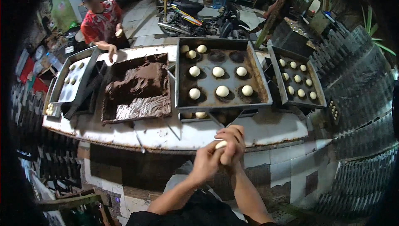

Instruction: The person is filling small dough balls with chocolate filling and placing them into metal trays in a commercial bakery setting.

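Beyond both hands stretches the white table point(166, 134), carrying a dark baking tray point(257, 80) of pale dough balls straight ahead and a chocolate-filled tray point(137, 88) off to the left. Left hand point(206, 160) and right hand point(231, 145) press together, clenched around a small dough piece point(221, 144); its long axis cannot be told.

Middle tray point(255, 70) holds dough balls point(218, 71), with the chocolate tray point(109, 101) to its left. Another ball-filled tray point(277, 74) sits right, all on the counter point(266, 130).
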The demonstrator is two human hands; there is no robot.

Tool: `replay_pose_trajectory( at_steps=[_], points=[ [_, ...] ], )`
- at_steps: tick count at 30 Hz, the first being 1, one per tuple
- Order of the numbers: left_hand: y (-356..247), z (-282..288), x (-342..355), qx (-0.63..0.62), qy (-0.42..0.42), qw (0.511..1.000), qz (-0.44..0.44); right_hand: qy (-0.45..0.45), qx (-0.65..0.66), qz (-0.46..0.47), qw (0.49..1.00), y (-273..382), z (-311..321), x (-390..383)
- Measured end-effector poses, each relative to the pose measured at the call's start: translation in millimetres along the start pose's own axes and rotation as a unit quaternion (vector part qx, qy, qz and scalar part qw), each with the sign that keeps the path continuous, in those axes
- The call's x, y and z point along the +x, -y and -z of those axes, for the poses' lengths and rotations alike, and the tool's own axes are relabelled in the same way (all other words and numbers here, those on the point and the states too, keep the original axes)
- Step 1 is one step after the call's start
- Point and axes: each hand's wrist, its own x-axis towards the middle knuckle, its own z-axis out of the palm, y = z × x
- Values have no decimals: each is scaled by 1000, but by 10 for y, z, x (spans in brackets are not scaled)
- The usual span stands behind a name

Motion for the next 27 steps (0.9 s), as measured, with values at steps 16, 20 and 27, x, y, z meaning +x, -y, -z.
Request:
replay_pose_trajectory(
  at_steps=[16, 20, 27],
  points=[
    [137, 1808, -1220, -342, -67, 933, 92, 92, -88, -269, 955, -758, -2498, -1116],
    [519, 2524, -1215, -339, -138, 922, 123, 171, -55, -305, 935, -138, -2933, -649],
    [719, 3940, -561, -365, -218, 891, 158, 215, -236, -299, 899, -580, -3812, 335]
  ],
)
